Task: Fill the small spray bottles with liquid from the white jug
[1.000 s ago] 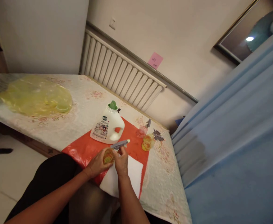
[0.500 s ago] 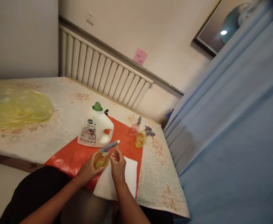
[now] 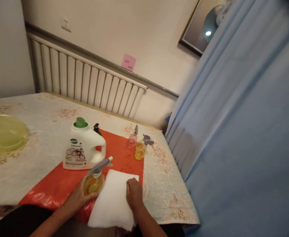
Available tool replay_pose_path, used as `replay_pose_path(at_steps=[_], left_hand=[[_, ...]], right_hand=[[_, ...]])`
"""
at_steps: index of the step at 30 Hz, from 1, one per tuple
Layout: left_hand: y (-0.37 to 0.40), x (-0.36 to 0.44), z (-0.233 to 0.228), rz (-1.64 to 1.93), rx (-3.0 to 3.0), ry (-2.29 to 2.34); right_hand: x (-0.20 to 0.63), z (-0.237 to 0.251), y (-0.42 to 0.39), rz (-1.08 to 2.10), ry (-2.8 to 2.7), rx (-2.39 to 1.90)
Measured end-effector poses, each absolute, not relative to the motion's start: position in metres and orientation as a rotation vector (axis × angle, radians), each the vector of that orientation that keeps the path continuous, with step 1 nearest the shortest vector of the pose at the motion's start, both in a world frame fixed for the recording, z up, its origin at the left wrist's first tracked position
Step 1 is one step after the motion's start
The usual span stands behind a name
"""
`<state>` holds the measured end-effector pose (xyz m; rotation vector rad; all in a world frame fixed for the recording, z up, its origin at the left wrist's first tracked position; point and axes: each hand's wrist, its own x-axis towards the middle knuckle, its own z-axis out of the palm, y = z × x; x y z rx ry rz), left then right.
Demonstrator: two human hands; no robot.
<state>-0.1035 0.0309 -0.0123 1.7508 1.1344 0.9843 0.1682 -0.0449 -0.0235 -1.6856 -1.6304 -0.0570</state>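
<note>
My left hand (image 3: 81, 192) is wrapped round a clear ribbed spray bottle (image 3: 94, 183) with yellow liquid and a grey trigger head, held upright above the red sheet. The bottle's nozzle points to the right. My right hand (image 3: 134, 195) is closed at the right edge of a folded white cloth (image 3: 113, 200), its fingers curled against the fabric; the fingertips are partly hidden. A white detergent jug (image 3: 85, 151) with a green spout insert stands behind the held bottle.
On the red sheet (image 3: 124, 158), a pink spray bottle (image 3: 132, 141) and a yellow one (image 3: 140, 150) stand at the back right. A dark pump top (image 3: 96, 127) shows behind the jug. Yellow plastic (image 3: 6, 135) lies left; a blue curtain (image 3: 220, 148) hangs right.
My right hand has left the side of the spray bottle and moved down onto the white cloth. The left hand still holds the bottle. The view has swung to the right.
</note>
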Motion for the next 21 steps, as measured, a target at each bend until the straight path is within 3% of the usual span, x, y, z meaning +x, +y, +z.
replay_pose_path(at_steps=[17, 21], left_hand=[[0.048, -0.119, -0.023, 0.909, 1.96, 1.469], [0.049, -0.122, -0.008, 0.868, 1.915, 1.502]], right_hand=[[0.168, -0.033, -0.041, -0.248, -1.593, -1.733], [0.169, -0.033, -0.04, -0.261, -1.593, -1.741]])
